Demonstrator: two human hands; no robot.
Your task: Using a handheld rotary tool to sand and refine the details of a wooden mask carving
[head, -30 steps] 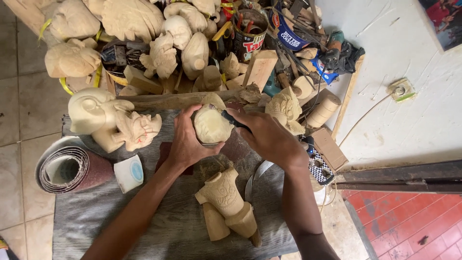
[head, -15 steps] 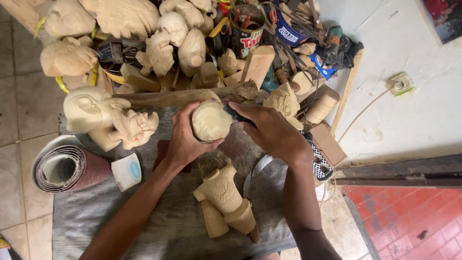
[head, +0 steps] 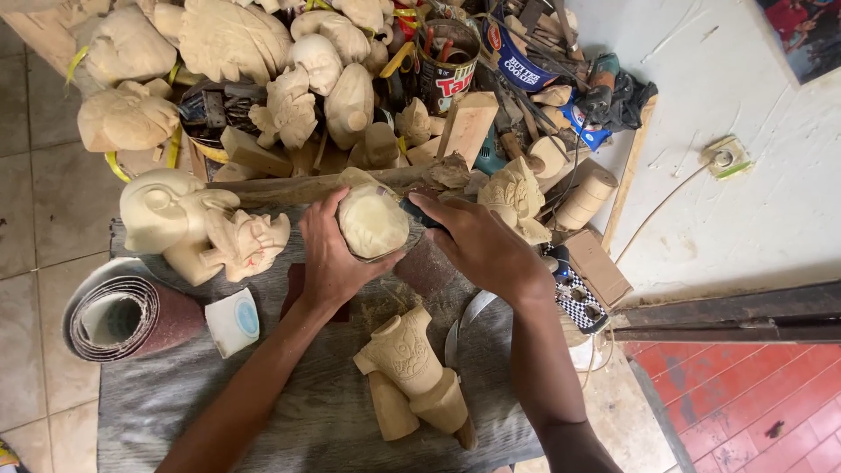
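Observation:
My left hand [head: 335, 258] wraps around a pale rounded wood carving [head: 371, 221], holding it upright over the grey cloth [head: 219, 394]. My right hand [head: 480, 243] is closed on a dark-handled carving tool [head: 416, 211] whose tip meets the carving's right side. A headless carved wooden figure [head: 412, 375] lies on the cloth just below both hands, between my forearms.
A carved bird-like head [head: 197, 226] stands to the left. A sandpaper roll [head: 123, 317] and a white tape roll [head: 233, 321] lie lower left. Several unfinished carvings, wood blocks, cans with tools and a plank [head: 307, 186] crowd the far side. A curved metal blade [head: 469, 320] lies by my right forearm.
Both hands and the carving have stayed close together; the carving is turned slightly and the view has shifted a little. My right hand's tool remains against the carving.

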